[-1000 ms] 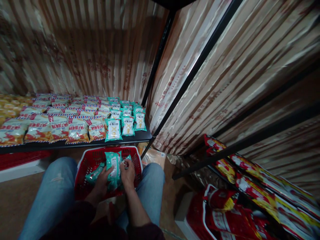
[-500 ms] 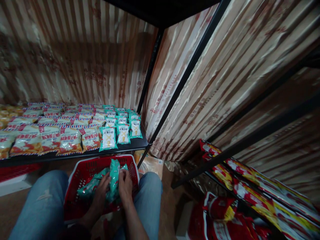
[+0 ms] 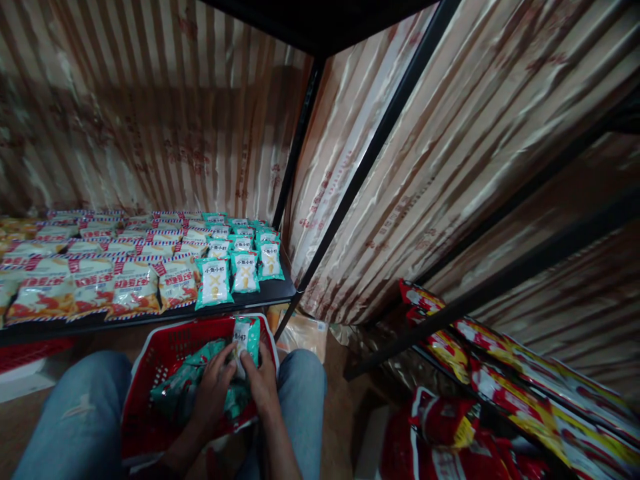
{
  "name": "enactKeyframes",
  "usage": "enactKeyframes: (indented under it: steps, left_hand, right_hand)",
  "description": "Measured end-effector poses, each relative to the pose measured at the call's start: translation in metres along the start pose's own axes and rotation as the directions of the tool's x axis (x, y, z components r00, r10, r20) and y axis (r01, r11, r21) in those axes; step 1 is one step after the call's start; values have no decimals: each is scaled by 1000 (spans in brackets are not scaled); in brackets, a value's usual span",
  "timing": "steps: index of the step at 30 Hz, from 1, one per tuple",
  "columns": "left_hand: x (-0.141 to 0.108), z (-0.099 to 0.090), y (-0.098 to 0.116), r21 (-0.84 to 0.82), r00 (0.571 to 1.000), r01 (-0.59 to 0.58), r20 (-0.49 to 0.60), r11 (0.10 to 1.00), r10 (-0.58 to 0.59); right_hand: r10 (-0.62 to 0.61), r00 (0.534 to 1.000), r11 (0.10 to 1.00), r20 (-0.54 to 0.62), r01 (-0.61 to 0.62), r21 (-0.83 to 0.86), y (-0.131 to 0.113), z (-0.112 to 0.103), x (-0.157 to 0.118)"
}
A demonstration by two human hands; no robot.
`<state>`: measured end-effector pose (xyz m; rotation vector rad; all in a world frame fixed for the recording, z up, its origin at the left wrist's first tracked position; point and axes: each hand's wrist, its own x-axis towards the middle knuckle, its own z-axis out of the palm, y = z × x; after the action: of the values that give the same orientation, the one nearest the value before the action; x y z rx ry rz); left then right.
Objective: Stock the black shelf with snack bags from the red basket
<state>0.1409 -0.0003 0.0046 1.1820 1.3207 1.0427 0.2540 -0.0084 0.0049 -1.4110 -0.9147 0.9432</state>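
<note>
Between my two hands is a teal-and-white snack bag point(image 3: 246, 335), its printed front turned up, held above the basket. My left hand point(image 3: 218, 381) grips its left side with closed fingers. On the right side, my right hand point(image 3: 261, 377) is closed on the same bag. Below lie more teal snack bags point(image 3: 187, 377), partly hidden by my left hand and forearm, inside a red basket point(image 3: 145, 427) with a white rim between my knees. Ahead, rows of matching teal bags point(image 3: 214, 280) stand on the right end of a black shelf point(image 3: 190, 312).
White-and-orange snack bags point(image 3: 133, 287) fill the shelf to the left. A black metal post point(image 3: 345, 207) slants down beside the shelf corner. At right are red and yellow packets point(image 3: 515, 393) on another rack, above a red basket with red bags point(image 3: 450, 433). Pleated curtains point(image 3: 200, 133) hang behind.
The bag in my hands has turned from edge-on to show its white printed front. Both hands have shifted slightly, the right one lower and to the right.
</note>
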Motion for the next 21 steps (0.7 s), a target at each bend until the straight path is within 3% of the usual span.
enactKeyframes:
  steps: [3, 6, 12, 16, 21]
  left_hand:
    - [-1, 4, 6, -18, 1000, -12, -9, 1000, 12]
    - [2, 9, 12, -71, 1000, -3, -25, 997, 2]
    - [12, 16, 18, -211, 999, 26, 46, 977, -17]
    - [15, 21, 22, -197, 999, 11, 34, 980, -4]
    - [17, 26, 24, -156, 1000, -2, 24, 988, 5]
  right_hand:
    - [28, 998, 993, 62, -35, 112, -8, -8, 5]
    - [60, 998, 971, 28, -65, 230, -8, -14, 10]
    - [150, 987, 895, 58, -160, 417, -5, -14, 20]
    - [153, 986, 870, 62, -164, 465, -10, -15, 26]
    - [170, 985, 900, -16, -149, 410, -7, -19, 32]
